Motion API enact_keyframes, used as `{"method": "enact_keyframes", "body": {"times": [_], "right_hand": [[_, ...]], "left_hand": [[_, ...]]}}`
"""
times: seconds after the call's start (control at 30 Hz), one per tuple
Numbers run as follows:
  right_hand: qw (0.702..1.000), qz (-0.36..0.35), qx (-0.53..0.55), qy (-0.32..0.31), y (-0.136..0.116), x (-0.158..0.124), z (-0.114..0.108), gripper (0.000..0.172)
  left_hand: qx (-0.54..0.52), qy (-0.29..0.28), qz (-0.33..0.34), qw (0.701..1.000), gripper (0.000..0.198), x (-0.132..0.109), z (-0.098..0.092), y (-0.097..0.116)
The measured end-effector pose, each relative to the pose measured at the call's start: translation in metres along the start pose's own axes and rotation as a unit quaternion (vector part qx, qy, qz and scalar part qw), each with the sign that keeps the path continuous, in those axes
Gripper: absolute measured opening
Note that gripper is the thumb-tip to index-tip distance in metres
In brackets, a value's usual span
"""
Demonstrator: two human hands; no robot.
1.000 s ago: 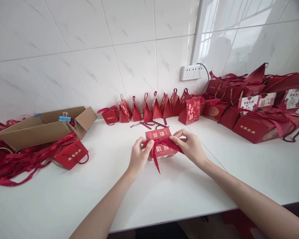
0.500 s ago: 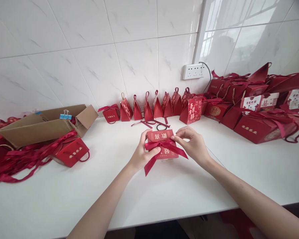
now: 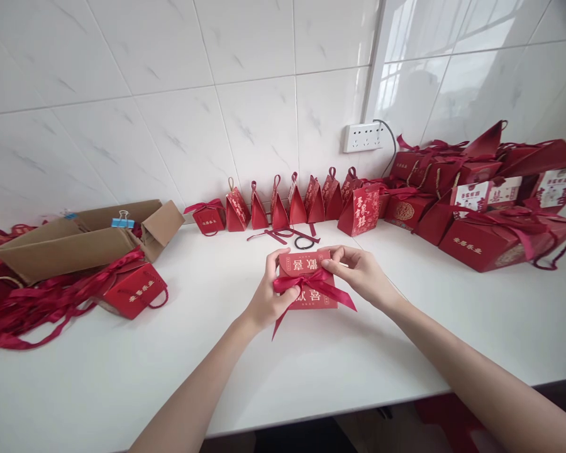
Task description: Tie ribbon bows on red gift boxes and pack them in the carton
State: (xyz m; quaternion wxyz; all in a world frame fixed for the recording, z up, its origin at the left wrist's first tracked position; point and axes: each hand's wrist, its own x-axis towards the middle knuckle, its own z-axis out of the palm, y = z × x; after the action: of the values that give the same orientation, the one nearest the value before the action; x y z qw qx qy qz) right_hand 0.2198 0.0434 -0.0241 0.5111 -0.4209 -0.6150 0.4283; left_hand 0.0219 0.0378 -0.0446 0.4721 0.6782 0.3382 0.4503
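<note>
A red gift box [image 3: 306, 258] with printed characters sits low over the white table in front of me. A dark red ribbon [image 3: 317, 281] is tied in a bow around its middle, with tails trailing to the lower left and right. My left hand [image 3: 267, 302] grips the box's left side, its thumb resting on the ribbon near the knot. At the upper right corner, my right hand [image 3: 358, 274] has thumb and curled fingers closed on the box edge. The undersides of both hands' grips are hidden.
Triangular red boxes [image 3: 280, 212] line the tiled wall. Ribbon scraps and a black ring [image 3: 304, 242] lie before them. Left are an open cardboard box [image 3: 66, 251], loose ribbons [image 3: 42, 308] and a small red box [image 3: 139, 289]. Stacked red boxes [image 3: 476, 245] fill the right, near a power socket [image 3: 363, 138].
The gift box has tilted so more of its printed face below the bow shows. Its left ribbon tail hangs narrower. Both hands keep hold, and the view has shifted slightly.
</note>
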Motion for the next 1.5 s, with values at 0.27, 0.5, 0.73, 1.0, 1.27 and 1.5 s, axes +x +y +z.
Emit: {"method": "enact_keyframes", "body": {"times": [0.27, 0.5, 0.73, 1.0, 1.27, 1.5], "right_hand": [[0.999, -0.035, 0.025, -0.007, 0.004, -0.001, 0.002, 0.033], [0.989, 0.028, -0.086, -0.119, 0.000, 0.001, -0.023, 0.033], [0.941, 0.086, -0.127, -0.301, -0.009, -0.005, -0.022, 0.028], [0.913, 0.176, -0.092, -0.357, -0.017, -0.011, -0.020, 0.031], [0.853, 0.223, -0.163, -0.444, -0.017, -0.013, -0.024, 0.033], [0.960, 0.103, -0.119, -0.231, -0.013, -0.006, -0.024, 0.039]], "left_hand": [[-0.023, 0.010, -0.004, 1.000, 0.056, 0.000, 0.001, -0.001], [-0.053, 0.040, -0.020, 0.998, 0.056, 0.001, -0.002, -0.001], [-0.049, 0.072, -0.040, 0.995, 0.060, 0.001, 0.003, 0.005], [-0.012, 0.117, -0.060, 0.991, 0.056, 0.003, 0.005, 0.007], [-0.019, 0.127, -0.057, 0.990, 0.056, 0.004, 0.006, 0.007], [-0.009, 0.116, -0.051, 0.992, 0.056, 0.003, 0.005, 0.008]]}}
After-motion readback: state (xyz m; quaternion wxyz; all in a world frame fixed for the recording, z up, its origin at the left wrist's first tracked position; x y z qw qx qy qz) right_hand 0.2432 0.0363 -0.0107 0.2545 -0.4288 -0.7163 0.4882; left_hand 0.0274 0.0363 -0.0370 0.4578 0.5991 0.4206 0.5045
